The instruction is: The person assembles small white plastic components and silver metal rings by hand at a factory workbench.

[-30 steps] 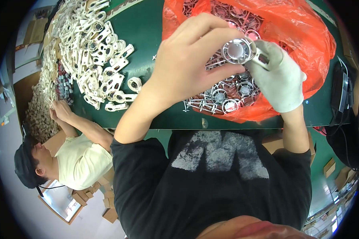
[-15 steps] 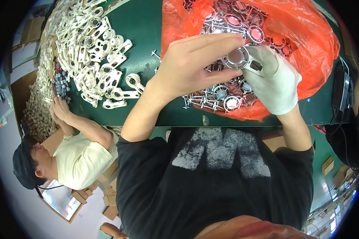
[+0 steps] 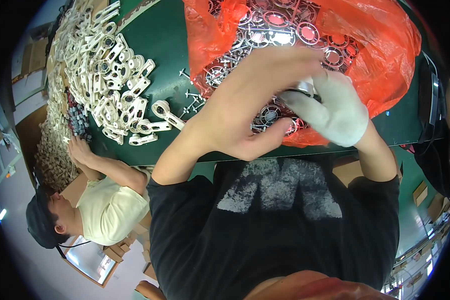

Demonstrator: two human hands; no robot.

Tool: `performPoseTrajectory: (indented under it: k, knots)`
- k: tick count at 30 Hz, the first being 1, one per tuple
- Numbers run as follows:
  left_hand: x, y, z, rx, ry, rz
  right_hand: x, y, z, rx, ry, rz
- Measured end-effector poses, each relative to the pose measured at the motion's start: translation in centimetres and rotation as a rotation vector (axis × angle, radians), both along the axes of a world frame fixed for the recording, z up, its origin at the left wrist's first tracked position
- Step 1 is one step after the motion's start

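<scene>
My bare left hand [image 3: 245,105] is slightly blurred, its thumb spread well apart from its fingers. Nothing shows in its grasp, though its fingertips pass behind or over the other hand. In a white glove, my right hand [image 3: 335,110] is closed on a small shiny part [image 3: 305,88], mostly hidden by the glove. Beneath both hands lies a heap of chrome ring-shaped parts [image 3: 270,114] in an open orange-red plastic bag [image 3: 385,55]. Several cream arm-shaped parts with round ends [image 3: 127,100] are piled to the left.
The green table [image 3: 172,50] carries everything. Several thin metal pieces [image 3: 192,102] lie beside the bag. A black device with cables [image 3: 435,100] stands at the right edge. On the left, a co-worker [image 3: 105,210] handles small grey parts [image 3: 77,117] at the table.
My left hand has come off the chrome-ringed part and moved nearer me, thumb spreading. My gloved right hand has turned and shifted slightly left, with the part tilted and mostly covered.
</scene>
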State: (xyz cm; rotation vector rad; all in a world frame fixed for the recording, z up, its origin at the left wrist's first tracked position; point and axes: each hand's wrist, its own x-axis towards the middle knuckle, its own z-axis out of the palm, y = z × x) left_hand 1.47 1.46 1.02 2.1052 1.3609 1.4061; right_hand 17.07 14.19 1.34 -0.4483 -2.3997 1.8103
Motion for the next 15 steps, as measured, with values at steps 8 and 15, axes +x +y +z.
performPoseTrajectory:
  k: [8, 15]
  knots:
    - [-0.2, -0.3, -0.3, -0.189, -0.288, 0.069, 0.6, -0.4, -2.1, 0.727, 0.242, -0.008]
    - [-8.9, -0.2, 3.4, -0.437, -0.27, 0.163, -0.5, -1.6, -1.1, 0.329, 0.139, -0.059]
